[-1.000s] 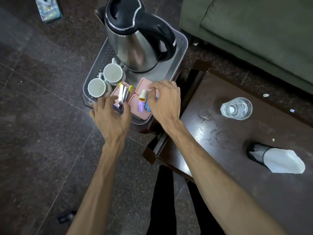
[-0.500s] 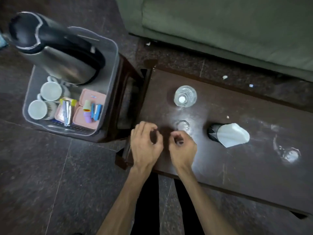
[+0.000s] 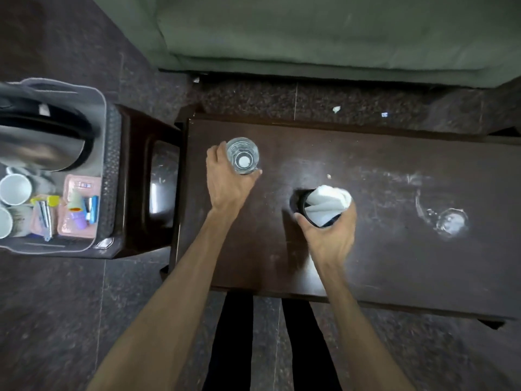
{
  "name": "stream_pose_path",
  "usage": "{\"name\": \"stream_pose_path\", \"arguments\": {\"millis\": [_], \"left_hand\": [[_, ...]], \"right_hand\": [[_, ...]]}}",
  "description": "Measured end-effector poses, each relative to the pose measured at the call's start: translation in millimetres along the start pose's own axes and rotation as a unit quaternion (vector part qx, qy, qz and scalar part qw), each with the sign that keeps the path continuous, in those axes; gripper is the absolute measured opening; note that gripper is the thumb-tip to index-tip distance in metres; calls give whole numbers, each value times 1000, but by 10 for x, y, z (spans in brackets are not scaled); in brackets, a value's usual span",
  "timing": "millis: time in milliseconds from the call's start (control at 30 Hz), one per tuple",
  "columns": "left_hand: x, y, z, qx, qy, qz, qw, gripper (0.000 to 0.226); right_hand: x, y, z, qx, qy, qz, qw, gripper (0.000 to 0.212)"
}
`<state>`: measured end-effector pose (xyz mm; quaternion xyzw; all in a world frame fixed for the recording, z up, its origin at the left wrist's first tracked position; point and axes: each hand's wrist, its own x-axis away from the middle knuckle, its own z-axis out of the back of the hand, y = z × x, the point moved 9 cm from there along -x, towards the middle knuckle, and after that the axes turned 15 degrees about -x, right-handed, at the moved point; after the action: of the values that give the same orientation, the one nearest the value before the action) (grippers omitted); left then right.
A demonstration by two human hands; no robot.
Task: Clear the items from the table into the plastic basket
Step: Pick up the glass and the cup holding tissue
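Note:
A clear drinking glass stands on the dark wooden table, and my left hand is wrapped around its near side. My right hand grips a black mesh holder stuffed with white paper napkins, tilted upward off the table. The grey plastic basket sits at the left on a dark stool. It holds a steel kettle, white cups and pink trays with small items.
A green sofa runs along the far side of the table. The stool stands between basket and table. White smudges and a wet ring mark the table's right part. My legs stand at the near edge.
Both hands left the basket, crossed to the table and spread apart. The left has closed on the glass; the right has closed on the napkin holder and tipped it up.

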<state>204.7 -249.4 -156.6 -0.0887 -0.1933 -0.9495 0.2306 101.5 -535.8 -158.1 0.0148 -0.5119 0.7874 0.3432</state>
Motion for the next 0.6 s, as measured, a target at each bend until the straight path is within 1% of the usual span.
{"name": "stream_pose_path", "arguments": {"millis": [67,133,300,400,600], "left_hand": [[-15,36,15,-6,25,1,1000,97],[-18,46,28,-4,40,11,999,91],[123,9,21,3,58,14,998,80],[360,11,2,12,65,-3,998,77],[722,28,-98,16,68,-34,997,71]], "right_hand": [[-106,-17,-24,7,-11,7,1000,91],[-183,-64,-25,-2,-9,21,1000,84],[-323,-266,-85,13,-20,70,997,87],[-362,-408,-137,15,-27,99,995,88],[-334,-394,-314,29,-58,107,992,84]]}}
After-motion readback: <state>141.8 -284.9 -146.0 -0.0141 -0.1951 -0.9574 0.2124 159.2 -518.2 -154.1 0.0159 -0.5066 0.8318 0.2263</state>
